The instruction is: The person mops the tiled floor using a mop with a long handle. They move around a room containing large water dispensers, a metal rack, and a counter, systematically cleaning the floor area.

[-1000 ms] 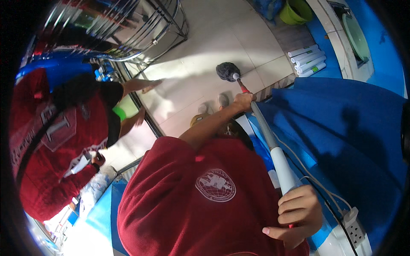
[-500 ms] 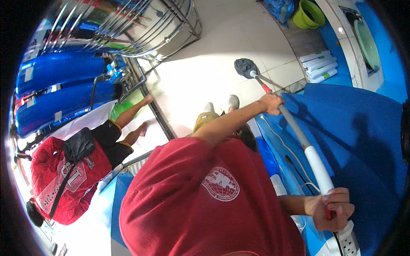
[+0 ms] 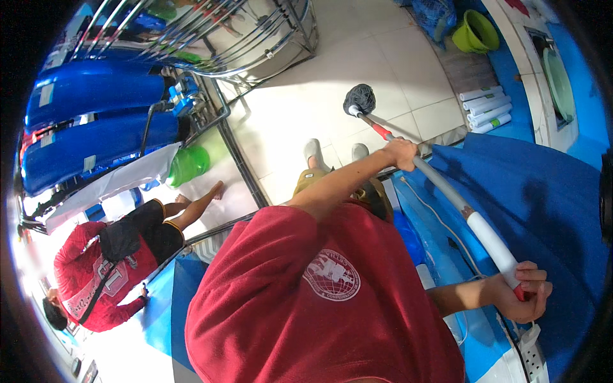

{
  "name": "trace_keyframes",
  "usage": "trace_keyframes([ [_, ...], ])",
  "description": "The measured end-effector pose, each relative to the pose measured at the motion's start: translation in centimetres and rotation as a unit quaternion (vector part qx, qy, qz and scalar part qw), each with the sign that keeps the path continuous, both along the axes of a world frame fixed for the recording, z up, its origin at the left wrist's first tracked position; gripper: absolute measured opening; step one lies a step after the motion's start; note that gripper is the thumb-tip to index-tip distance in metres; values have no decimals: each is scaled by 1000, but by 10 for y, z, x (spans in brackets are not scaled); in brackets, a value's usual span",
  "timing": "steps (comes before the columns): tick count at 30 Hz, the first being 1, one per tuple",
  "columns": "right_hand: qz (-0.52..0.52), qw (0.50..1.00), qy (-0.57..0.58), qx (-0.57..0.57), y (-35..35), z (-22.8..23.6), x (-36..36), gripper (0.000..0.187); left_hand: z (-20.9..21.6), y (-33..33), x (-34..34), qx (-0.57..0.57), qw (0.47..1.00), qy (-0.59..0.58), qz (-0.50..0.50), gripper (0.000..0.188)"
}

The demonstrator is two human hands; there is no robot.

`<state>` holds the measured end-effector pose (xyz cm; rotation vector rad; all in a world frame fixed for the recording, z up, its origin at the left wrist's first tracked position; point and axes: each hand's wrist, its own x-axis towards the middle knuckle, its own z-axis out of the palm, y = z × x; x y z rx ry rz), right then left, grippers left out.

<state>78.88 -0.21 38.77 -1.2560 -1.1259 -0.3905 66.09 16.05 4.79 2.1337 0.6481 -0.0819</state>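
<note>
A mop runs diagonally from upper middle to lower right. Its dark grey string head (image 3: 359, 99) rests on the pale tiled floor (image 3: 345, 48). The mop's pole (image 3: 445, 186) has a red section near the head, a grey length and a thick white upper part. Reaching across my red shirt, my left hand (image 3: 402, 154) is wrapped round the pole just above the red section. At the upper end, my right hand (image 3: 525, 293) is closed on the white handle by its red tip. My feet stand behind the mop head.
Along my right runs a blue-covered surface (image 3: 530, 210) with a cable and a white power strip (image 3: 531, 354). White rolls (image 3: 486, 107) and a green bucket (image 3: 476, 32) lie ahead right. On the left are blue tanks (image 3: 96, 96), a metal rack (image 3: 191, 38) and a person in red (image 3: 105, 274).
The mop head has shifted slightly left. My right hand has moved right and a little up with the handle end. At left, the other person's forearm now reaches onto the blue-and-white surface.
</note>
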Motion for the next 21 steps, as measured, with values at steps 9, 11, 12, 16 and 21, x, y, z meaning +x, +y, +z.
trace_keyframes([
  [9,77,996,33,31,46,-27,-61,23,-10,39,-110,6,997,-23,69,24],
  [11,108,993,32,31,58,-37,-72,23,-13,46,-137,7,996,-3,89,24],
  [12,146,987,53,28,65,-42,-78,23,-15,50,-152,8,994,1,111,26],
  [16,248,964,83,52,106,-65,-102,24,-21,75,-202,18,986,28,166,31],
  [21,360,915,181,28,158,-84,-150,23,-38,108,-259,34,960,28,276,33],
])
